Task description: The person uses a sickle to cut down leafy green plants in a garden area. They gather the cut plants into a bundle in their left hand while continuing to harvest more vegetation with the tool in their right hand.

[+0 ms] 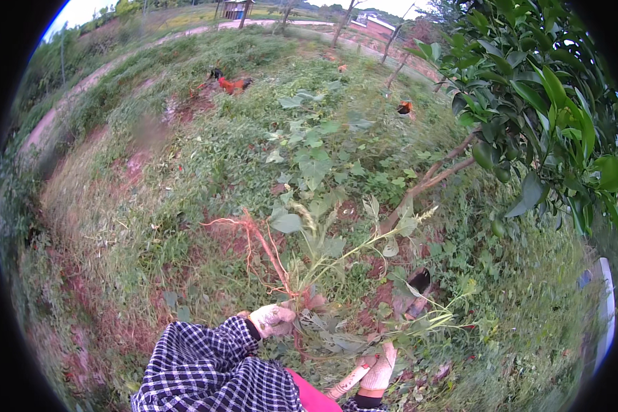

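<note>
Both my hands wear pale knit gloves. My left hand is closed around the base of an uprooted leafy weed, whose reddish bare roots stick up and to the left. My right hand is lower and to the right, gripping a pale tool handle that slants down-left; the tool's far end is hidden. Leafy stems with narrow seed heads lie across just above the right hand. A dark shoe or similar dark object shows partly among the leaves beyond.
A citrus tree with green fruit leans in at the right, its forked trunk rising from the weeds ahead. Several chickens, including a red rooster, are farther off. A white curved edge stands far right.
</note>
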Demonstrator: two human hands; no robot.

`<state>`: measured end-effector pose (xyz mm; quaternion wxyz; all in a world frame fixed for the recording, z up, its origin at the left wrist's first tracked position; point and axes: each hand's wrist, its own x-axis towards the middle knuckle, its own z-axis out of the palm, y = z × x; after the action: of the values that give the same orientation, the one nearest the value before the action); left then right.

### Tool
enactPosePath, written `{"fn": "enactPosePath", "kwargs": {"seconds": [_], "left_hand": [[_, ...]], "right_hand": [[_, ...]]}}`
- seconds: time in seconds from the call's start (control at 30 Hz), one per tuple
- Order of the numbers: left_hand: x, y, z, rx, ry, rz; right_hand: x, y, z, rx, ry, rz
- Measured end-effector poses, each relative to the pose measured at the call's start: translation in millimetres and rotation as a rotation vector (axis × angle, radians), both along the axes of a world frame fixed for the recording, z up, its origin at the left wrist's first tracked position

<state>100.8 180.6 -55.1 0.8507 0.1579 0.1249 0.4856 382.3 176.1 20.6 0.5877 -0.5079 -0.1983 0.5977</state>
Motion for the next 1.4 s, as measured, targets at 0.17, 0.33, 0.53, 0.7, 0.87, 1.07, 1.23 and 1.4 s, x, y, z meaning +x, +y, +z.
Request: {"fn": "enactPosePath", "kwargs": {"seconds": [0.17, 0.33, 0.53, 0.7, 0.87, 1.07, 1.23, 1.4], "left_hand": [[14.2, 5.3, 30.5, -0.089, 0.346, -0.015], [32.8, 5.9, 38.5, -0.061, 0.377, 0.073], [43.8, 9.9, 4.3, -0.094, 0.347, 0.187], [40.2, 2.4, 65.6, -0.153, 0.192, 0.082], [6.4, -21.7, 34.4, 0.137, 0.277, -0.028], [19.1, -13.0, 20.0, 0.783, 0.587, -0.112], [52.9, -11.0, 16.8, 0.097, 0.516, -0.284], [48.3, -8.3, 49.6, 0.144, 0.597, -0.303]], "right_hand": [[17.4, 0.6, -33.8, -0.013, 0.025, -0.015], [27.1, -0.7, -59.4, -0.154, 0.156, -0.087], [32.3, -4.4, -70.7, -0.091, 0.285, -0.121], [37.0, -0.3, -82.6, -0.114, 0.228, -0.134], [15.3, -4.1, -40.8, -0.248, 0.066, -0.160], [38.9, -1.2, -87.8, -0.200, 0.186, -0.088], [16.1, 1.3, -78.7, -0.157, 0.384, 0.115], [-0.8, 1.9, -61.1, -0.126, 0.417, 0.323]]}}
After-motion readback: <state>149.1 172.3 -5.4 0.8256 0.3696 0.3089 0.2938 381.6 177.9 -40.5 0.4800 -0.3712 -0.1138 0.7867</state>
